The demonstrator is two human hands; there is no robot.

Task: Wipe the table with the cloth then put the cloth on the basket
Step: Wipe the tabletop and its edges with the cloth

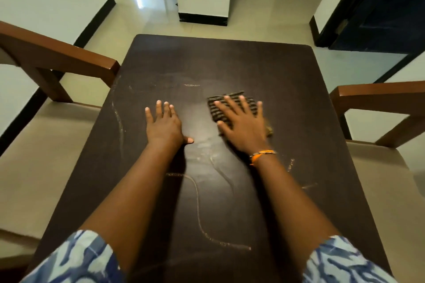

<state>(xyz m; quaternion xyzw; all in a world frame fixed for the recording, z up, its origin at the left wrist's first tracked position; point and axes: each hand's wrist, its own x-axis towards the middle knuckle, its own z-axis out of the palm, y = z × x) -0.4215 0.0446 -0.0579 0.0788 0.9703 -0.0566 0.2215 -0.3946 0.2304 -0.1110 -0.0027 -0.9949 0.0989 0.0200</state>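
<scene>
Brown wood forms the armrest of the chair (57, 53) seen at the far left, its beige seat cushion lying just beside the left edge of the dark brown rectangular surface (230, 64). Pale chalky streaks (197, 202) are traced across the surface in thin wavy lines, from the left edge through the near middle. The left hand (164, 122) is laid flat on the bare surface, palm down, fingers spread wide and nothing held in it. A blue and white patterned sleeve (76, 259) is seen at the lower left on that arm. Just to the right, the right hand (242, 126) is pressed flat, fingers splayed, on the dark striped folded cloth (230, 104), which lies on the surface right of centre; the cloth is pinned under the palm and fingers rather than gripped, and its far edge shows beyond the fingertips. An orange thread band (262, 154) is worn on the right wrist. A second brown wooden chair (379, 96) with a beige cushion is placed at the right side of the surface. The basket cannot be seen in this view.
</scene>
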